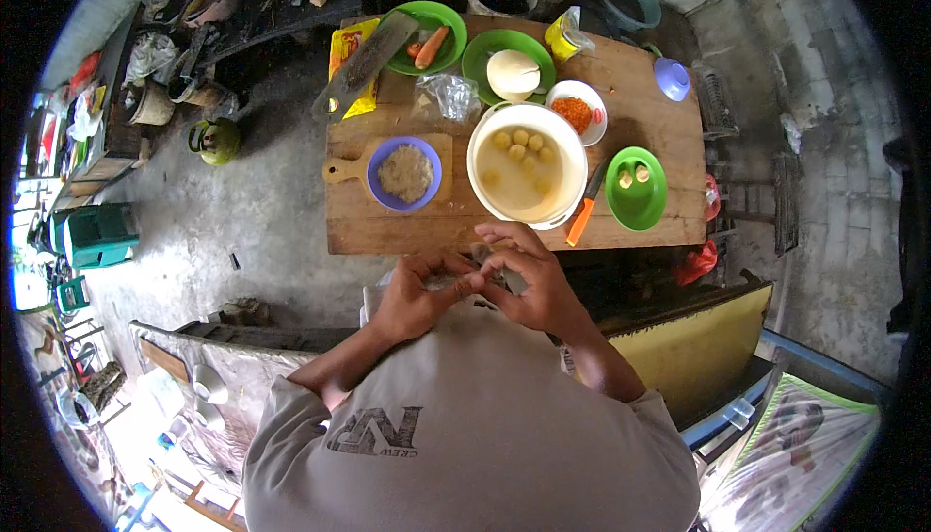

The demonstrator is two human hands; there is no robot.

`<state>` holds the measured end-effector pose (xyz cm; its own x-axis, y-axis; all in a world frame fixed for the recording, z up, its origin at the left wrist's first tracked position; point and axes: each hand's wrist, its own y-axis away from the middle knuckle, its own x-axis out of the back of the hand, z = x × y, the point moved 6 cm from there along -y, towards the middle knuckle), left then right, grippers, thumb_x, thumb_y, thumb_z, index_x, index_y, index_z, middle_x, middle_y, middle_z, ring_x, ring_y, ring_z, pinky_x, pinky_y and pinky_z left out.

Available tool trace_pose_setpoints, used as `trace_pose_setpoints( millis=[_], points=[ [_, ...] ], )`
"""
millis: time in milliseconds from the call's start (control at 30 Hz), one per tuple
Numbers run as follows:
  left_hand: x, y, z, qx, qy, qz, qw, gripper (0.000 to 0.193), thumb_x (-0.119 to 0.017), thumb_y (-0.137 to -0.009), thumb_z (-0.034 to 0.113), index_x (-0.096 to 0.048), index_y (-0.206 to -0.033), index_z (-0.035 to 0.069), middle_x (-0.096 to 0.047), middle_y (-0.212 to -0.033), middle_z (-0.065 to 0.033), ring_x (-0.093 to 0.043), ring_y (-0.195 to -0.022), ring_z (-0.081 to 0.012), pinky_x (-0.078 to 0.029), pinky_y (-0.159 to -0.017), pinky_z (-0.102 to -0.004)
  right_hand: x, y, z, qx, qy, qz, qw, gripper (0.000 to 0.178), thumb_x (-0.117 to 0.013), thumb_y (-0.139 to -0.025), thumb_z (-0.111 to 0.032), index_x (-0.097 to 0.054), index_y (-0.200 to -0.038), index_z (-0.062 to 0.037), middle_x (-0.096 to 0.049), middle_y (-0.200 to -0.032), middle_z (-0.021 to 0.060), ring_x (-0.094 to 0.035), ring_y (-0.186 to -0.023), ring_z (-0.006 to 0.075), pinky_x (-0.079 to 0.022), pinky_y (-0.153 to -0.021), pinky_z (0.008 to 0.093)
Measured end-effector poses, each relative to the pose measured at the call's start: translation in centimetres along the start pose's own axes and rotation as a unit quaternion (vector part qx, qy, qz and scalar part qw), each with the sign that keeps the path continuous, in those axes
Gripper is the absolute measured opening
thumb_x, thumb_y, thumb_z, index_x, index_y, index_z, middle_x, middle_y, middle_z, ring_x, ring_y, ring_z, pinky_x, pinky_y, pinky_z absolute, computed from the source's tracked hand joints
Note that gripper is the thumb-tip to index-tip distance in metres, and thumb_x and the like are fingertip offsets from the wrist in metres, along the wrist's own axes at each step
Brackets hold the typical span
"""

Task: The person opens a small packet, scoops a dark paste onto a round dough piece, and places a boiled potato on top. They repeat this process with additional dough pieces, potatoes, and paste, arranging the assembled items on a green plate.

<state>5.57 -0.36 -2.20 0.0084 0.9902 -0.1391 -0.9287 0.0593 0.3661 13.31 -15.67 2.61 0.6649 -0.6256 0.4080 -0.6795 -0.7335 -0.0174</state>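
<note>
My left hand [425, 291] and my right hand [531, 278] meet in front of my chest, just off the table's near edge. Their fingers are bent and the tips come together; whatever they pinch is too small to make out. Just beyond my right hand stands a white pot [477, 180] of cloudy liquid, with several round pale balls [519, 153] in it. Left of the pot, a purple bowl [424, 204] of pale, grainy mash [405, 172] rests on a wooden cutting board [341, 172]. An orange-handled knife [581, 223] lies against the pot's right side.
A green plate [637, 214] with two small pale pieces sits at the table's right. Behind the pot are a white bowl of orange-red bits [572, 113], a green plate holding a cream-coloured bowl [509, 74], a plastic bag [448, 97] and a green plate with carrots [433, 48].
</note>
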Motion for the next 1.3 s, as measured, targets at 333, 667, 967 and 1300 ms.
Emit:
trace_pose_setpoints(
  millis=[333,667,967,1300],
  points=[
    [1.6,0.1,-1.9,0.117,0.009,-0.145,0.982,0.026,-0.069,-0.101,0.022,-0.075,-0.111,-0.001,-0.076,-0.099,-0.0072,-0.068,-0.092,-0.0123,-0.053,-0.084,-0.0297,-2.9,-0.8,0.9,0.034,0.017,-0.063,0.997,0.020,-0.085,-0.081,-0.011,-0.066,-0.084,-0.0054,-0.061,-0.134,0.0117,-0.057,-0.126,0.0304,-0.043,-0.109,0.0442],
    [3.0,-0.3,-1.1,0.051,0.006,-0.178,0.983,0.021,-0.063,-0.091,0.009,-0.075,-0.102,-0.003,-0.075,-0.096,-0.0070,-0.067,-0.089,-0.0127,-0.053,-0.081,-0.0289,-3.9,-2.3,0.4,0.067,-0.084,-0.110,0.988,0.026,-0.088,-0.080,-0.015,-0.065,-0.085,-0.0058,-0.062,-0.131,0.0095,-0.059,-0.121,0.0281,-0.046,-0.103,0.0419],
    [4.2,-0.9,-1.8,0.073,-0.079,-0.012,0.994,0.024,-0.069,-0.094,0.014,-0.076,-0.104,-0.006,-0.077,-0.094,-0.0102,-0.068,-0.087,-0.0118,-0.055,-0.077,-0.0306,-2.9,-2.7,0.4,0.119,0.142,0.024,0.982,0.019,-0.081,-0.086,-0.014,-0.073,-0.102,-0.0074,-0.065,-0.123,0.0091,-0.064,-0.107,0.0285,-0.049,-0.094,0.0428],
    [3.7,-1.9,-3.6,0.062,-0.126,0.056,0.989,0.027,-0.071,-0.096,0.018,-0.075,-0.108,-0.006,-0.078,-0.099,-0.0126,-0.070,-0.089,-0.0132,-0.056,-0.081,-0.0317,-5.2,-1.8,3.1,0.148,0.248,-0.014,0.957,0.024,-0.075,-0.084,-0.011,-0.068,-0.103,0.0008,-0.066,-0.106,0.0134,-0.066,-0.093,0.0323,-0.051,-0.087,0.0444]
  ],
)
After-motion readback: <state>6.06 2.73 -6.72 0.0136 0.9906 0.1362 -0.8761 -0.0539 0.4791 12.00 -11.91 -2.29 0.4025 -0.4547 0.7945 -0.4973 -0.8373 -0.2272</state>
